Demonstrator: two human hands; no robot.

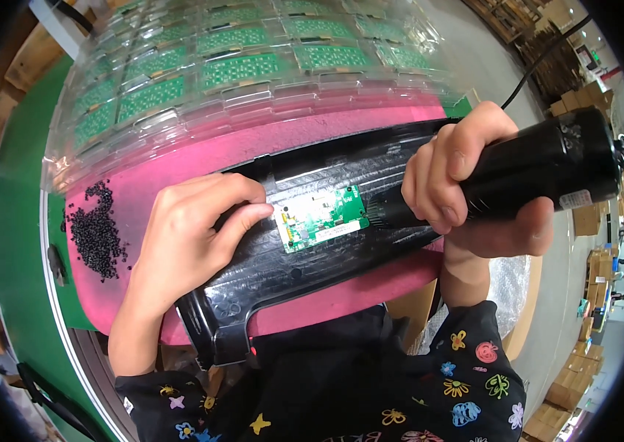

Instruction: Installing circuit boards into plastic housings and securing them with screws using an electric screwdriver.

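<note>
A black electric screwdriver [547, 162] lies across my right hand [466, 173], whose fingers wrap round its front part. Its narrow end points left, to the right edge of a green circuit board [326, 217]; whether the tip touches the board I cannot tell. The board lies in a long black plastic housing [312, 272], its white strip along the near edge. At the board's left edge, my left hand [198, 225] has thumb and forefinger pinched together; anything between them is too small to name.
A pink mat [356, 295] lies under the housing on a green tabletop [13, 177]. Small black screws [98, 236] form a heap at the left. Clear plastic trays [238, 96] with several green boards stand at the far side. A black cable [540, 62] runs at upper right.
</note>
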